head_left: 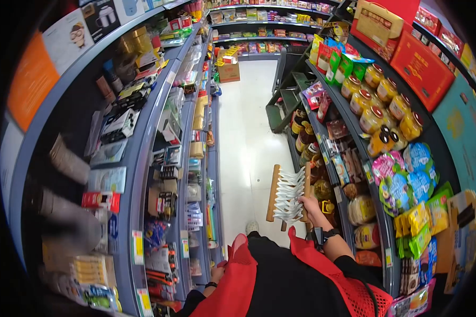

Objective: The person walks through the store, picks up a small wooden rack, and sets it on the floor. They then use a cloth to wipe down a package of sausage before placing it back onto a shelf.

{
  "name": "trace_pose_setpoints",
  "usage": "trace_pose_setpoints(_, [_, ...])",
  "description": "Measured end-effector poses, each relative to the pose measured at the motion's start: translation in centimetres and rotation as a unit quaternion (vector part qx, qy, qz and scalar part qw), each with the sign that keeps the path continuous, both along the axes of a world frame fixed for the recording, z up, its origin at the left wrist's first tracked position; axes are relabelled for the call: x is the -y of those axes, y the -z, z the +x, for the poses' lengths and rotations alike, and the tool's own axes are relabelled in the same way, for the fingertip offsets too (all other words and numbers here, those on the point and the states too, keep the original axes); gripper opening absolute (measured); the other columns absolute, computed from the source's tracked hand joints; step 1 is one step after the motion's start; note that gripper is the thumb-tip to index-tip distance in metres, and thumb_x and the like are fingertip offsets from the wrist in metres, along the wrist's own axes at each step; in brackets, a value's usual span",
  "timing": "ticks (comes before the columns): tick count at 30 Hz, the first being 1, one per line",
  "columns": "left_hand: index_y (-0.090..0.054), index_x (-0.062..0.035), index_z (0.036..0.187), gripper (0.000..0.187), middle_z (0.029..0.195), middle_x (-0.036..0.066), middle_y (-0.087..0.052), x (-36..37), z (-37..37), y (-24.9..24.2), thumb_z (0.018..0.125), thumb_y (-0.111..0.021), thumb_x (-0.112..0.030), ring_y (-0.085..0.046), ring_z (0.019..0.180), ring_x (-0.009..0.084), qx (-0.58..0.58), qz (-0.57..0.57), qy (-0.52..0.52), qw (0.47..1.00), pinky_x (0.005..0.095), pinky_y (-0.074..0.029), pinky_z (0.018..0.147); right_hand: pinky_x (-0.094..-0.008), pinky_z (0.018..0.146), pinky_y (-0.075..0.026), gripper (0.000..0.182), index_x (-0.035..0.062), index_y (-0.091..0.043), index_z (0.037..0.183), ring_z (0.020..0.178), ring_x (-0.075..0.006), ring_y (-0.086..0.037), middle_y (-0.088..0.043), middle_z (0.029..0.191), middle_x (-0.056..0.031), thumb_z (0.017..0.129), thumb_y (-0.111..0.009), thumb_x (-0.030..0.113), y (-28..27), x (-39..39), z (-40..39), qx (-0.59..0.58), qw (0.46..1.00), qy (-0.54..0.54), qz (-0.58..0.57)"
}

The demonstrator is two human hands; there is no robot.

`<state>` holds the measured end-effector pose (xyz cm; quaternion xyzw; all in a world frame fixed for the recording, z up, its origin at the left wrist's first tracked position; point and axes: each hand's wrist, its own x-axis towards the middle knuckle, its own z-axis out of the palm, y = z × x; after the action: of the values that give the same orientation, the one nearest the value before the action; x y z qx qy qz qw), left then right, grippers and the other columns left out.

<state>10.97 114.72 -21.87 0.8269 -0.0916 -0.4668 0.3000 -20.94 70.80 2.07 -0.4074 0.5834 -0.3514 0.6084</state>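
My right hand [310, 206] is closed around a wooden bar of a folding stool [290, 196]. The stool has two round brown bars with white cord strung in a zigzag between them, and it hangs over the aisle floor in front of me. A dark watch is on my right wrist. Low beside the left shelving, my left hand [217, 271] is partly covered by the red vest [230, 285]. A dark band circles that wrist, and the fingers hardly show.
Packed shelves [158, 100] line the left side. On the right, shelves carry yellow-filled jars [373, 119], blue and pink packs [407, 174] and snack bags. A white floor [248, 142] runs between them toward a cardboard box [228, 72] and a dark green step-like frame [281, 108].
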Motion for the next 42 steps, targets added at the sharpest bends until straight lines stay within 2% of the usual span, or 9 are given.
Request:
trace_pose_setpoints(5, [-0.071, -0.0019, 0.089, 0.026, 0.079, 0.014, -0.071, 13.3, 5.9, -4.7, 0.07, -0.075, -0.019, -0.069, 0.075, 0.0269, 0.177, 0.006, 0.061, 0.982, 0.0392, -0.052, 0.068, -0.0312, 0.065, -0.048, 0.011, 0.001, -0.062, 0.084, 0.068, -0.0185, -0.06, -0.063, 0.076, -0.0069, 0.074, -0.065, 0.005, -3.3, 9.6, 4.3, 0.054, 0.998, 0.035, 0.02])
trace_pose_setpoints(11, [-0.072, -0.0023, 0.088, 0.028, 0.079, 0.013, -0.071, 26.6, 11.2, -9.6, 0.067, -0.078, -0.02, -0.069, 0.075, 0.0273, 0.14, 0.019, 0.037, 0.989, 0.0373, -0.053, 0.068, -0.0319, 0.069, -0.049, 0.019, -0.0005, -0.062, 0.091, 0.072, -0.0192, -0.062, -0.065, 0.082, -0.0078, 0.073, -0.066, 0.005, -3.1, 22.0, 9.6, 0.093, 0.995, 0.044, 0.021])
trace_pose_setpoints(16, [-0.072, -0.001, 0.083, 0.026, 0.074, 0.011, -0.07, 35.1, 13.3, -8.6, 0.068, -0.079, -0.021, -0.067, 0.068, 0.024, 0.124, 0.005, -0.021, 0.992, 0.0364, -0.051, 0.064, -0.0296, 0.069, -0.048, 0.024, -0.001, -0.061, 0.093, 0.074, -0.0173, -0.06, -0.065, 0.085, -0.0065, 0.071, -0.066, 0.005, -0.9, 33.6, 14.1, 0.109, 0.994, 0.003, 0.031])
trace_pose_setpoints(17, [-0.071, -0.0014, 0.079, 0.024, 0.07, 0.009, -0.068, 35.2, 14.1, -5.6, 0.069, -0.08, -0.021, -0.064, 0.063, 0.0211, 0.106, -0.015, -0.054, 0.993, 0.0359, -0.049, 0.062, -0.0296, 0.066, -0.046, 0.021, -0.0006, -0.062, 0.089, 0.071, -0.0163, -0.058, -0.064, 0.081, -0.0057, 0.07, -0.066, 0.006, -1.7, 35.6, 15.3, 0.107, 0.994, 0.012, 0.017])
trace_pose_setpoints(20, [-0.07, -0.0023, 0.075, 0.023, 0.067, 0.008, -0.066, 38.3, 13.8, -5.7, 0.069, -0.081, -0.021, -0.061, 0.059, 0.0202, 0.038, 0.045, -0.053, 0.997, 0.0362, -0.048, 0.06, -0.0303, 0.063, -0.045, 0.017, -0.0008, -0.063, 0.085, 0.068, -0.0156, -0.057, -0.063, 0.077, -0.0056, 0.07, -0.067, 0.006, -0.6, 43.7, 18.7, 0.033, 0.998, -0.004, 0.045])
trace_pose_setpoints(21, [-0.069, -0.0028, 0.074, 0.016, 0.065, 0.008, -0.064, 40.3, 13.3, -8.2, 0.076, -0.074, -0.018, -0.058, 0.054, 0.0194, 0.16, 0.113, 0.061, 0.979, 0.0346, -0.046, 0.055, -0.0301, 0.05, -0.033, 0.01, 0.0018, -0.061, 0.08, 0.054, -0.0126, -0.045, -0.054, 0.066, -0.0021, 0.073, -0.066, 0.008, -1.0, 45.7, 20.4, 0.044, 0.998, 0.016, 0.028])
trace_pose_setpoints(30, [-0.071, -0.0018, 0.077, 0.012, 0.066, 0.007, -0.065, 52.3, 14.2, -8.2, 0.077, -0.071, -0.013, -0.059, 0.057, 0.0183, 0.125, 0.115, -0.022, 0.985, 0.0323, -0.048, 0.058, -0.0316, 0.059, -0.042, 0.014, -0.0033, -0.063, 0.073, 0.062, -0.016, -0.055, -0.061, 0.068, -0.0058, 0.066, -0.067, 0.009, -1.2, 59.0, 29.3, 0.004, 0.998, 0.054, 0.011])
trace_pose_setpoints(38, [-0.072, -0.001, 0.08, 0.01, 0.068, 0.005, -0.066, 70.9, 28.6, -5.9, 0.078, -0.068, -0.009, -0.06, 0.06, 0.0174, 0.148, 0.071, 0.054, 0.985, 0.0303, -0.049, 0.061, -0.0303, 0.058, -0.041, 0.011, -0.0033, -0.062, 0.069, 0.063, -0.0161, -0.056, -0.062, 0.07, -0.0064, 0.066, -0.066, 0.007, -0.1, 72.6, 36.4, -0.073, 0.993, 0.09, -0.018])
trace_pose_setpoints(42, [-0.073, -0.0006, 0.082, 0.01, 0.069, 0.004, -0.066, 79.8, 35.8, -6.4, 0.078, -0.066, -0.007, -0.061, 0.061, 0.017, 0.181, 0.023, 0.072, 0.98, 0.0293, -0.05, 0.062, -0.0314, 0.055, -0.041, 0.017, -0.0026, -0.062, 0.067, 0.061, -0.014, -0.055, -0.059, 0.064, -0.0045, 0.064, -0.069, 0.013, -2.3, 77.6, 39.2, 0.009, 0.993, 0.114, -0.025])
